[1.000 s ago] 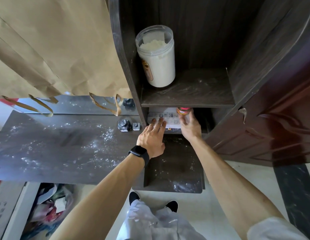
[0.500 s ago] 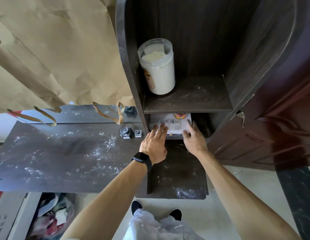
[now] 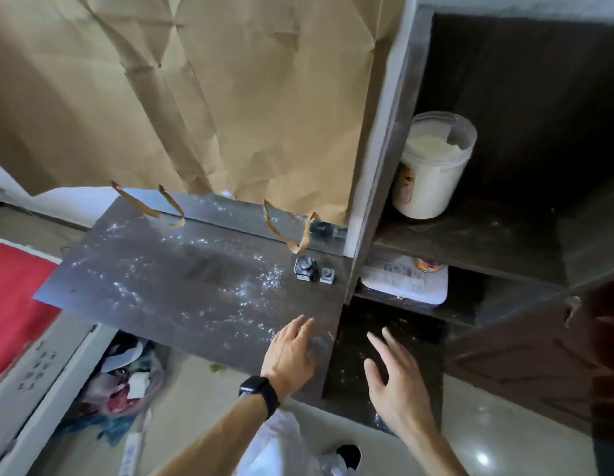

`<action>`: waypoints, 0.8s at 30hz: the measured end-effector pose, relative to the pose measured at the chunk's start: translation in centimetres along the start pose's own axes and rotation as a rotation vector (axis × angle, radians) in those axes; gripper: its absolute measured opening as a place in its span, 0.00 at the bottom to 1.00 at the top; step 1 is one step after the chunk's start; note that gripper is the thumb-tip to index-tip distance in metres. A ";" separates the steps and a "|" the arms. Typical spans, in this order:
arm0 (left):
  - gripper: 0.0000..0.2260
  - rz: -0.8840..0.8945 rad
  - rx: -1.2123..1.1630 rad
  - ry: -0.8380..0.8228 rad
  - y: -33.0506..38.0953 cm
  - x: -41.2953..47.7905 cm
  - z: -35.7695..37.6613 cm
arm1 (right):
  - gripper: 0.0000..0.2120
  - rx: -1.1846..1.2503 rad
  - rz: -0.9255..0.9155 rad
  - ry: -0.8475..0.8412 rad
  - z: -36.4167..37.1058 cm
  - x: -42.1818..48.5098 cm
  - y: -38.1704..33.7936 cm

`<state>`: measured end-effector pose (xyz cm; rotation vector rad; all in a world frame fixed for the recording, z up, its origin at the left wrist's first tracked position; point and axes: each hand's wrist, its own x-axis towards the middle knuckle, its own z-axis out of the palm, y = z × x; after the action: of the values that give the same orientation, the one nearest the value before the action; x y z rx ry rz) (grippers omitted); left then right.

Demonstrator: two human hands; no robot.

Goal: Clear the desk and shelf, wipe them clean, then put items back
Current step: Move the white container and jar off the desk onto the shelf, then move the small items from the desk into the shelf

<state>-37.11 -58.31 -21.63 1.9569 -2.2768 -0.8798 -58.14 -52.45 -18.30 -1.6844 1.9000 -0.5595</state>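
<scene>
The dark desk (image 3: 168,286) is dusted with white powder. On its right end stand a small ink bottle (image 3: 304,268) and a tiny clear cube (image 3: 327,275). In the dark shelf unit (image 3: 477,245) a white jar of powder (image 3: 432,166) stands on the upper board. Below it lie a white flat pack (image 3: 406,281) and a small red-lidded jar (image 3: 429,266). My left hand (image 3: 291,352), with a black watch at the wrist, hovers open over the desk's near right corner. My right hand (image 3: 394,379) is open above the low dark ledge (image 3: 364,324), holding nothing.
Crumpled brown paper (image 3: 195,97) with loose handles hangs behind the desk. A red surface (image 3: 13,304) and a white box (image 3: 30,383) sit at left, with a heap of bags (image 3: 116,389) under the desk. A dark wooden door (image 3: 539,355) is at right.
Both hands have drawn back from the lower shelf, leaving the white pack and small jar there. The view has swung left and tilted.
</scene>
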 end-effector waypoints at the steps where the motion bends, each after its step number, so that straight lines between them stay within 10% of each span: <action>1: 0.31 -0.038 -0.010 -0.002 -1.1 0.1 -0.5 | 0.22 -0.001 -0.019 -0.033 0.8 0.2 -0.6; 24: 0.25 -0.055 -0.268 -0.095 -7.1 19.7 -4.6 | 0.34 -0.219 0.310 -0.210 11.8 19.9 -7.1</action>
<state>-33.30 -78.56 -27.51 1.9042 -2.0303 -1.2365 -46.73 -72.61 -25.31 -1.4662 2.0667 -0.0527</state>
